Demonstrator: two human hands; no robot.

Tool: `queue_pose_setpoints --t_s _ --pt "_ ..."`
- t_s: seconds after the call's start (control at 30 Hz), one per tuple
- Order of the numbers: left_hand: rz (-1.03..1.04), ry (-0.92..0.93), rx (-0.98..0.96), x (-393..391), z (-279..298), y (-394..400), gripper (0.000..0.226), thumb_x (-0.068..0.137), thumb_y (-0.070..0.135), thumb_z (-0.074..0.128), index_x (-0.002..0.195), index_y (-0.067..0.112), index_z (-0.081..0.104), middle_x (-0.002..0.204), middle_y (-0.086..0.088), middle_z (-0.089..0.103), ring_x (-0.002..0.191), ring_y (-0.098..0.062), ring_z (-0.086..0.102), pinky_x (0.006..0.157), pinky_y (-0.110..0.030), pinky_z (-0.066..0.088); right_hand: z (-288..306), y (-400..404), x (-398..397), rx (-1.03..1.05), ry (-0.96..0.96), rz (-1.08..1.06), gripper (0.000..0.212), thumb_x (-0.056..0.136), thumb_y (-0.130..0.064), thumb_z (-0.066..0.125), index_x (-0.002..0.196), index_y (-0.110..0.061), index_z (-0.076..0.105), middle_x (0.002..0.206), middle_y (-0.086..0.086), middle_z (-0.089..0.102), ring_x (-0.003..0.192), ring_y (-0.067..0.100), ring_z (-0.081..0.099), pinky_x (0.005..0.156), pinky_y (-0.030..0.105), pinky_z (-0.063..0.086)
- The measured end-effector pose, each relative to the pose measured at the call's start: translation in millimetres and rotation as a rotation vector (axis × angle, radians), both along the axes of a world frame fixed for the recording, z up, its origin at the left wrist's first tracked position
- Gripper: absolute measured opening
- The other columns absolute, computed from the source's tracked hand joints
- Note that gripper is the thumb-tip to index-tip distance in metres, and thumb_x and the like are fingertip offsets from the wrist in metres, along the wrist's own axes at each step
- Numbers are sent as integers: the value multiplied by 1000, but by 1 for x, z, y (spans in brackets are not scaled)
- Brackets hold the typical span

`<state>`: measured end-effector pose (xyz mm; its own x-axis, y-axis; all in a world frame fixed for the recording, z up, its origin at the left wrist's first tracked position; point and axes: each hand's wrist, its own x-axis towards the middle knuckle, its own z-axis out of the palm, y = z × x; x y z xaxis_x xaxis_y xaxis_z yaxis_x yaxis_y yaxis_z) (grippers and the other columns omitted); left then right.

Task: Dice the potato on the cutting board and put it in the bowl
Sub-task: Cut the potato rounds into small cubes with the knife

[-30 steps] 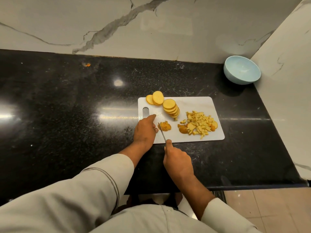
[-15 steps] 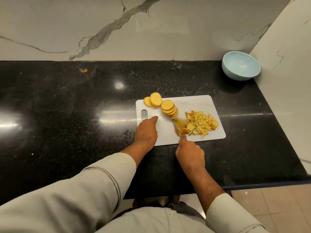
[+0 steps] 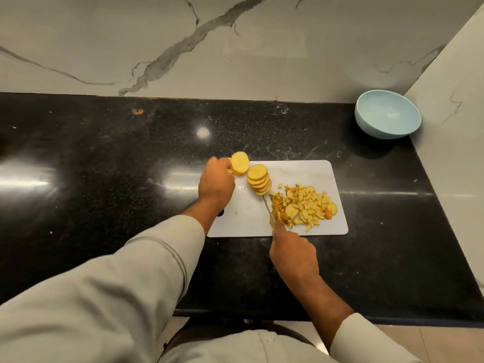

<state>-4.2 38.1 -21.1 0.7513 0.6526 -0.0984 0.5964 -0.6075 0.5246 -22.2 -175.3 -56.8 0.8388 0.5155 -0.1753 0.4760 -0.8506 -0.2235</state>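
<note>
While most of the potato is still in rounds, part of it is already cut: a heap of dice (image 3: 305, 205) lies on the board (image 3: 309, 174) just beyond the right hand (image 3: 293, 254), a leaning stack of slices (image 3: 259, 179) stands between the two hands, and a few loose slices (image 3: 239, 163) sit at the board's far left corner, right at the fingertips of the left hand (image 3: 216, 183). That hand reaches over the loose slices with fingers bent toward them; whether it already pinches one I cannot tell. The right hand is wrapped round the handle of a knife (image 3: 268, 209), its blade lying against the near edge of the heap. I judge the slices to be stiff, light and wet-faced, likely to slide on one another, so they are best taken by the rim between thumb and fingertips and laid flat before cutting. The dice look small and loose, better scooped or swept along than picked singly. The bowl (image 3: 387, 115) stands well beyond the right hand in the tabletop (image 3: 104, 179) corner, with no potato visible inside it.
</note>
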Motion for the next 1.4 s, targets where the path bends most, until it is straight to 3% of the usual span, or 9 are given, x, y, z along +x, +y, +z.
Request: queue_pose_setpoints --t_s 0.13,0.23,0.47,0.77,0.93,1.0,1.17,1.3,1.4 --pt "-38 170 -29 27 0 20 60 87 17 65 140 20 38 132 -12 35 111 -34 50 93 -42 45 -2 -1 -3 4 -9 22 46 98 -24 34 143 -20 32 91 1 69 78 25 67 58 34 40" --pt "-144 298 -70 37 0 30 47 82 30 72 123 16 54 127 -12 42 109 -32 52 90 -41 47 1 7 -6 21 7 25 46 99 -28 34 144 -21 31 94 1 70 80 25 67 59 34 40" --pt "-127 166 -98 21 -6 25 50 76 25 79 119 13 56 123 -9 39 104 -32 53 89 -43 48 10 33 -10 76 3 -9 39 99 -29 36 138 -21 36 88 3 69 78 28 66 57 34 39" --pt "-95 125 -238 10 1 20 38 76 12 74 111 15 61 116 -11 59 101 -29 58 82 -35 51 21 45 -11 87 -9 -53 32 101 -30 36 130 -20 42 86 4 67 76 28 64 56 33 37" --pt "86 65 -530 -14 1 7 31 75 14 79 102 7 66 90 -18 69 70 -32 69 66 -44 60 20 37 -17 93 49 -107 33 101 -33 34 131 -22 40 90 2 67 80 26 65 59 34 39" --pt "105 42 -585 -31 -7 -10 43 76 18 79 115 9 63 94 -14 69 64 -28 69 63 -42 60 19 32 -20 94 82 -134 34 101 -34 34 133 -24 39 93 3 68 84 27 65 64 36 44" --pt "-167 168 -334 -54 -17 -22 75 73 26 82 140 21 48 128 -7 50 113 -28 57 88 -45 53 20 21 -22 90 98 -148 37 101 -34 34 136 -24 38 96 4 69 88 27 65 69 38 48" --pt "-293 284 -288 -54 -11 -10 62 75 12 77 132 24 57 117 -6 64 109 -26 60 96 -36 47 24 14 -23 84 113 -146 43 101 -35 34 143 -25 35 100 5 69 90 28 65 75 40 50" --pt "-271 287 -186 -53 -6 -18 34 74 30 78 106 21 71 93 -2 65 93 -25 62 74 -30 47 26 12 -26 84 117 -144 47 101 -37 33 146 -25 31 99 3 68 89 25 65 76 41 50"
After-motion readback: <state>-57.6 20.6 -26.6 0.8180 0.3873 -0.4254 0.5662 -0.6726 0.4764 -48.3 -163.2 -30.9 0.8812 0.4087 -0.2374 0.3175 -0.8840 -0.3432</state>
